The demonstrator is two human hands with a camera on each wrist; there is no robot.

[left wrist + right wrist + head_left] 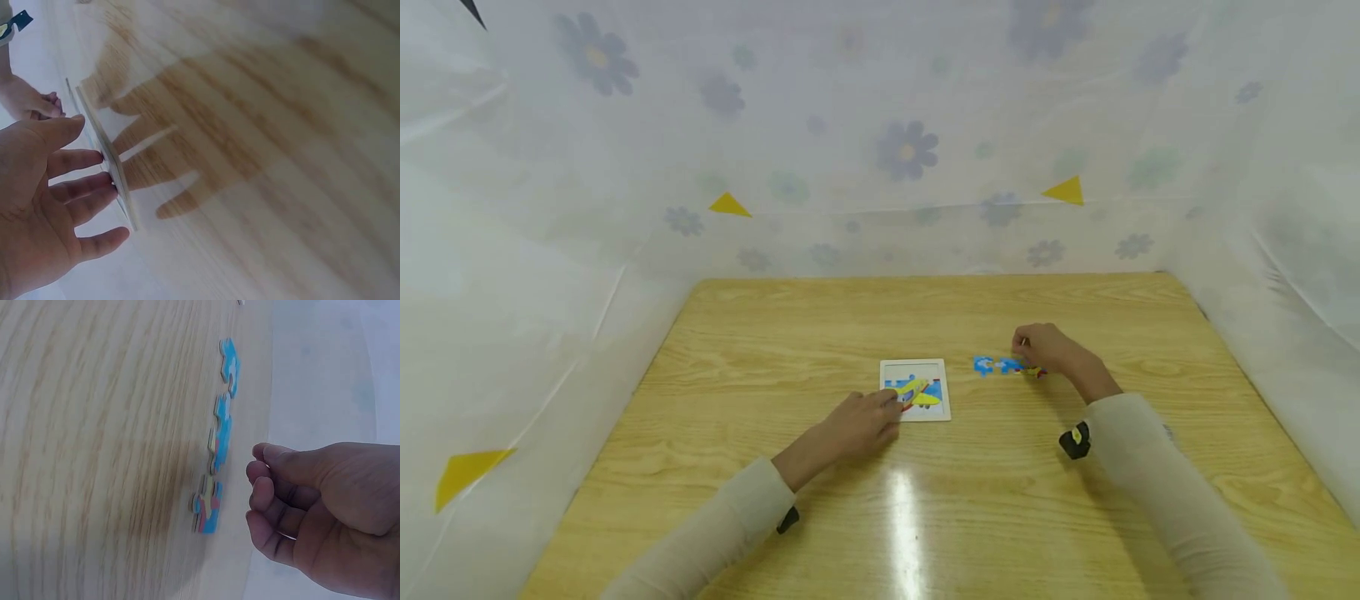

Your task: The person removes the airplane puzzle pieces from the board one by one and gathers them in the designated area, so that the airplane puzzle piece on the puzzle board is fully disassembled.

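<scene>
A jigsaw puzzle board (915,417) with a white rim lies on the table. Its assembled pieces show a yellow airplane (917,396) on blue. My left hand (863,425) is at the board's left side, fingers spread and fairly straight, fingertips at the rim; the left wrist view shows the board edge-on (106,156). To the right, my right hand (1051,348) hovers over loose jigsaw pieces, fingers curled and thumb meeting the index fingertip. No piece shows in its fingers. In the right wrist view, a blue piece (230,365), another (221,434) and a multicoloured one (208,505) form a row.
The wooden table (760,333) extends around both hands. A white floral sheet (850,125) stands behind and at the sides, with yellow triangles (1066,192) on it. Black tabs (1075,442) hang at the sleeve cuffs.
</scene>
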